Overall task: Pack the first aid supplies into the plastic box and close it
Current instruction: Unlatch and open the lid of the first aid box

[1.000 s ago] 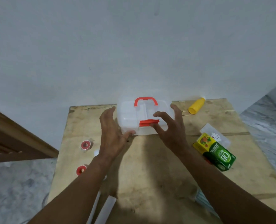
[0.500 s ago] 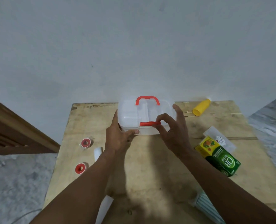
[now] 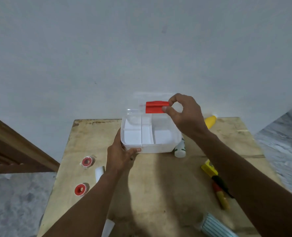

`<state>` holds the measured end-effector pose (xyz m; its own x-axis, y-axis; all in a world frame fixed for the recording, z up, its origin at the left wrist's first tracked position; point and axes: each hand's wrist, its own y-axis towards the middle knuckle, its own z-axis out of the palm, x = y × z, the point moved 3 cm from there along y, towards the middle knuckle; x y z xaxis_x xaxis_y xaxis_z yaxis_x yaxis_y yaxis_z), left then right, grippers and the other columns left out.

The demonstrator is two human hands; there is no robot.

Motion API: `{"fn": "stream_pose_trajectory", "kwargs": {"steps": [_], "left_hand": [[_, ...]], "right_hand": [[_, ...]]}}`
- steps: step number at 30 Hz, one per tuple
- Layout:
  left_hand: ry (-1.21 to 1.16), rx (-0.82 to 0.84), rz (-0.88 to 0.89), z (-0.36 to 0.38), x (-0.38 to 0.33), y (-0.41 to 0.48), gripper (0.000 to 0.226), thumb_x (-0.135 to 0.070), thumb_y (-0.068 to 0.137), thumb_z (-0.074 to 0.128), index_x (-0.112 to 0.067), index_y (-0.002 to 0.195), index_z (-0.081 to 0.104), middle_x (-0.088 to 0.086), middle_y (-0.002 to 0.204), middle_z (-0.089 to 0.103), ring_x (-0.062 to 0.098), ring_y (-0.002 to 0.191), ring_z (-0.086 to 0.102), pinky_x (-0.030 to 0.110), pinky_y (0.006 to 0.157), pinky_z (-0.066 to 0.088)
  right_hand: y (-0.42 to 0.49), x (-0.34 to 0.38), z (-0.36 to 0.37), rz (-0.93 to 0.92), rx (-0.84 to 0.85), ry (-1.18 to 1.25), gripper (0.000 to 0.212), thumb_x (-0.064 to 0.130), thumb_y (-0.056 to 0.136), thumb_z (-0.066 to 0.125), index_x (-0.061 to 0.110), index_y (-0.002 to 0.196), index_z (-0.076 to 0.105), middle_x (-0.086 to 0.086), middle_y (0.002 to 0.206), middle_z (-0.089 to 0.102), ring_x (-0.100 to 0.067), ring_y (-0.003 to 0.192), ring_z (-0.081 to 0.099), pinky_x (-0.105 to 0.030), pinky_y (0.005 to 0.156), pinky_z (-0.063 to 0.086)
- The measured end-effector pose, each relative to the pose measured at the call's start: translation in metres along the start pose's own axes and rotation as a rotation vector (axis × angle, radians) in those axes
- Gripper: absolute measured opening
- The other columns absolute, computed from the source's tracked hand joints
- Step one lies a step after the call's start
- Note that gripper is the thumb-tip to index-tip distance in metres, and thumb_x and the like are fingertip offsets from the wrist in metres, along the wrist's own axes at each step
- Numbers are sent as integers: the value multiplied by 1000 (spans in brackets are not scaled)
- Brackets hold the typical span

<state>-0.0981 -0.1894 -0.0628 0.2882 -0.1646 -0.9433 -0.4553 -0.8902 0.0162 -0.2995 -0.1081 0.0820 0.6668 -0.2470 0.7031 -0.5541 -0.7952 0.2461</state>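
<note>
**Status.** The plastic box (image 3: pixel 159 148) stands at the far middle of the table (image 3: pixel 159 189), close to the wall (image 3: pixel 141 48). Its clear lid (image 3: pixel 141 100) is raised. The divided compartments that show are empty, so packing has not yet begun. All loading and the final closing remain.

**Hands.** The left hand (image 3: pixel 121 154) grips the box at its near left corner, with the thumb across the front wall and the fingers curled round the side. The right hand (image 3: pixel 184 115) pinches the red latch (image 3: pixel 156 107) between thumb and forefinger and holds the lid up by it. The other fingers are loosely curled.

**Supplies outside the box.**
- Two red tape rolls (image 3: pixel 87 161) lie near the left table edge.
- A white bottle (image 3: pixel 180 148) lies just beside the near right corner of the box, possibly touching it.
- A yellow bottle (image 3: pixel 210 121) lies at the far right, partly behind the right wrist.
- A yellow carton (image 3: pixel 208 168) lies to the right, largely hidden by the forearm. The blurred red and yellow shape nearer the camera may be part of it.
- A striped item (image 3: pixel 215 226) lies at the near right edge.

**Clearance.**
- The lid has little room behind it, because the wall is near.
- The table centre in front of the box offers open working room.
- The tape rolls sit close to the left edge and should be picked up inward, towards the centre.
</note>
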Motion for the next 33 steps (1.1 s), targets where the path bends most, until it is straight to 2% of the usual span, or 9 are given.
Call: {"fn": "stream_pose_trajectory", "kwargs": {"steps": [3,8,11,15,18,21,24,28,33], "left_hand": [[3,12,18,-2,-10,-4,85,-32,66,87,-45,136,40,-34,113,61,-18,103,56,3,76,48],[-4,67,-1,-5,-21,-2,103,-54,64,85,-49,146,22,-45,114,53,-16,99,56,3,74,48],[14,82,-21,-5,-25,4,93,-54,75,78,-49,149,22,-29,125,55,5,108,59,17,74,57],[23,123,-47,-6,-30,5,87,-41,81,77,-45,150,25,-17,128,57,10,108,59,5,56,48],[14,137,-45,-9,-31,5,84,-39,81,79,-50,147,28,-23,128,59,6,112,59,8,69,51],[-10,153,-43,-12,-33,5,82,-43,76,78,-51,145,33,-24,129,60,8,118,59,33,93,53],[-46,179,-84,-14,-32,5,80,-38,73,79,-58,138,38,-18,126,65,12,115,62,42,95,54],[-68,191,-166,-22,-27,3,82,-27,70,82,-80,115,38,-7,117,72,17,108,67,31,87,57],[-81,291,-256,-39,-29,3,96,0,77,79,-39,151,30,-3,101,77,18,99,71,15,72,54]], "right_hand": [[26,8,-8,47,48,9,11,30,90,66,21,90,60,0,108,64,-16,104,53,-25,76,35],[59,12,-5,35,94,-41,10,33,92,64,27,89,56,0,116,65,-17,114,56,-29,87,38],[68,12,-2,21,105,-52,10,33,94,62,28,91,55,-1,110,66,-19,107,58,-35,90,45],[77,12,-4,-5,102,-77,9,31,96,59,22,97,56,-2,104,65,-21,98,57,-36,85,47],[85,11,-5,-28,61,-115,11,30,97,58,19,101,57,-7,100,64,-24,93,57,-32,74,42],[91,9,-1,-31,14,-141,10,30,97,57,21,102,57,-10,98,60,-26,90,56,-28,70,37],[95,10,5,-34,5,-160,5,30,97,54,26,99,56,-11,95,57,-26,89,54,-25,62,33],[100,15,12,4,56,-188,11,29,97,49,32,88,45,-10,91,54,-30,87,52,-26,58,30],[102,18,6,35,97,-263,8,24,100,47,21,93,49,-10,88,61,-33,84,55,-31,62,35]]}}
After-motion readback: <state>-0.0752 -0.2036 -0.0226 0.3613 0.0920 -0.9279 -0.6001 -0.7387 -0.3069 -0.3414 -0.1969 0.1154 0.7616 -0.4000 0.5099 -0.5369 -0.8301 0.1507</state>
